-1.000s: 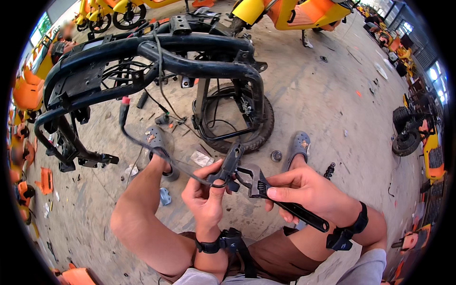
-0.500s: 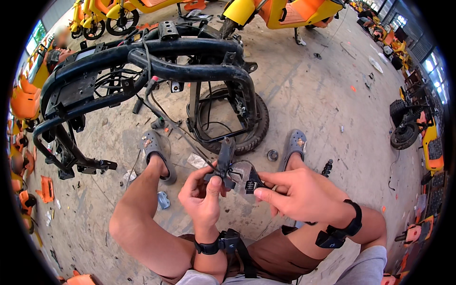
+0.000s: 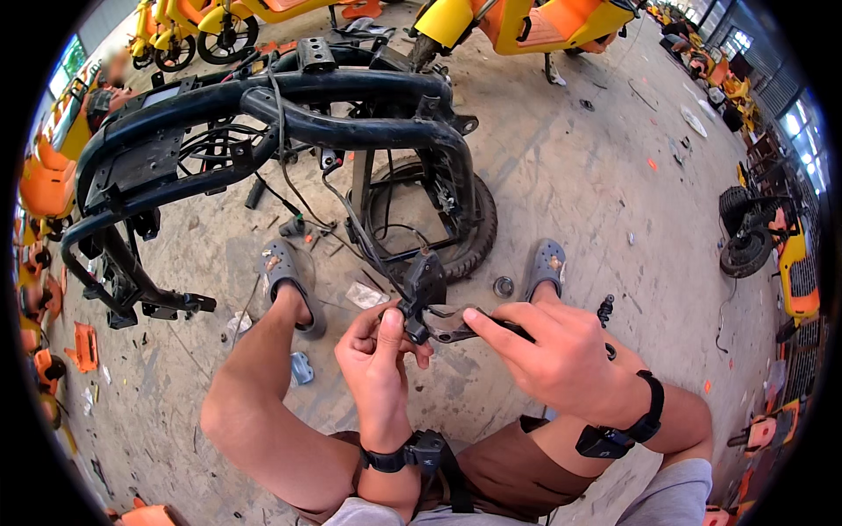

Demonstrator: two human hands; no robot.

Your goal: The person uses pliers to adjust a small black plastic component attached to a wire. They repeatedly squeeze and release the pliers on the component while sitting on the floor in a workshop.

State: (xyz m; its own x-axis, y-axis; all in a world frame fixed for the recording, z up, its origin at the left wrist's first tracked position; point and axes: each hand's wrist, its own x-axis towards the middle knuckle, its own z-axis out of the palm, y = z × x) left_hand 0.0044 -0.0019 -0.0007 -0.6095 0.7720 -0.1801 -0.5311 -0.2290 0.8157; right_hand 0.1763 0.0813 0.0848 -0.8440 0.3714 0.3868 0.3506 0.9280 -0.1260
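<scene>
Left hand [image 3: 379, 352], curled, is pinching a black cabled part [image 3: 425, 280] above the floor [image 3: 631, 228], between clogs [image 3: 545, 261]. Right hand [image 3: 566, 349], closed, is gripping an adjustable wrench [image 3: 454, 333] at the part's right. Beyond, tyre [image 3: 485, 230] and black frame [image 3: 368, 132] are blocking the floor; yellow-orange scooter [image 3: 545, 24] is standing toward its far edge.

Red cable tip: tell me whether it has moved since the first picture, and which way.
Yes, rightward in the view, judged against the black frame: the red cable tip now shows closer to the tyre.
</scene>
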